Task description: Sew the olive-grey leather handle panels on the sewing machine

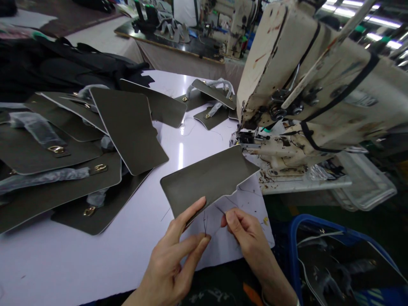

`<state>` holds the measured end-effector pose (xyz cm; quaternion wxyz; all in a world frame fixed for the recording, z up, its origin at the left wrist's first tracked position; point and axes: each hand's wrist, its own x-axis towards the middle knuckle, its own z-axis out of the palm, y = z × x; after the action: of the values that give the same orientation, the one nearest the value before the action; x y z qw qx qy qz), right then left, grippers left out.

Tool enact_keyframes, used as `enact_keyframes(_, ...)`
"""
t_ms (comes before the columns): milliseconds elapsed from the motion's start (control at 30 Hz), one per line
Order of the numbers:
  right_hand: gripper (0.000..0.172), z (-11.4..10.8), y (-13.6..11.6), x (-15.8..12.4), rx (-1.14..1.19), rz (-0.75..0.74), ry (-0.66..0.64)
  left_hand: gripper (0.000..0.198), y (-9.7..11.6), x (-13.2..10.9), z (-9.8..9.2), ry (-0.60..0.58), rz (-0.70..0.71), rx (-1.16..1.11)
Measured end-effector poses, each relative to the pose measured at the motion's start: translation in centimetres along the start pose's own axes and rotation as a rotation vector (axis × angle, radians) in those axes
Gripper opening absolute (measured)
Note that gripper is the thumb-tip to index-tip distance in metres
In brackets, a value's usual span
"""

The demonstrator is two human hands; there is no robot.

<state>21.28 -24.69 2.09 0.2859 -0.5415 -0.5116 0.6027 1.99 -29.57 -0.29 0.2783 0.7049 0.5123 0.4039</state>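
Note:
A flat dark olive leather panel [208,178] is held up over the white table [95,250], its far corner near the sewing machine [306,89]. My left hand [174,263] grips the panel's near edge, thumb on top and fingers beneath. My right hand [247,233] is pinched closed just under the panel's lower edge, on thin dark threads that hang from it.
Several more olive panels [127,127] with gold clasps lie stacked at the left and a few at the back [213,106]. A blue bin [338,263] with finished pieces stands at the lower right. Another sewing station [204,29] is behind.

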Motion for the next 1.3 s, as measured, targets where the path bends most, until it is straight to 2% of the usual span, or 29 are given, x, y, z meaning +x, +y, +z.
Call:
enact_keyframes(100, 0.036, -0.8, -2.0, -0.7, -0.381, -0.116, 0.113, 0.022, -0.4, -0.2, 0.7, 0.012, 0.108, 0.114)
enact_keyframes(200, 0.03, -1.2, -3.2, -0.9, -0.574, -0.158, 0.143, 0.022, -0.7, -0.2, 0.9, 0.03, 0.16, 0.191)
enact_keyframes(333, 0.026, -1.2, -3.5, -1.1, -0.711, -0.208, 0.169, 0.021, -1.0, 0.0, 1.0, 0.042, 0.213, 0.248)
enact_keyframes(500, 0.025, -0.9, -3.5, -1.0, -0.79, -0.251, 0.114, 0.022, -0.9, 0.0, 1.0, 0.045, 0.201, 0.228)
enact_keyframes(933, 0.027, -0.1, -2.6, -0.9, -0.858, -0.329, 0.14, 0.024, -0.8, -0.1, 1.1, 0.03, 0.171, 0.19)
enact_keyframes(1100, 0.029, -0.3, -2.1, -0.5, -0.747, -0.308, 0.121, 0.023, -0.6, -0.3, 1.3, 0.022, 0.137, 0.154)
enact_keyframes(1200, 0.031, -1.0, -1.6, 0.0, -0.5, -0.23, 0.109, 0.02, -1.3, 0.3, 0.1, 0.034, 0.044, 0.079)
enact_keyframes(1300, 0.038, -1.8, -1.0, 0.7, -0.283, -0.169, 0.109, 0.016, -3.2, 3.6, -3.3, 0.156, -0.081, -0.038)
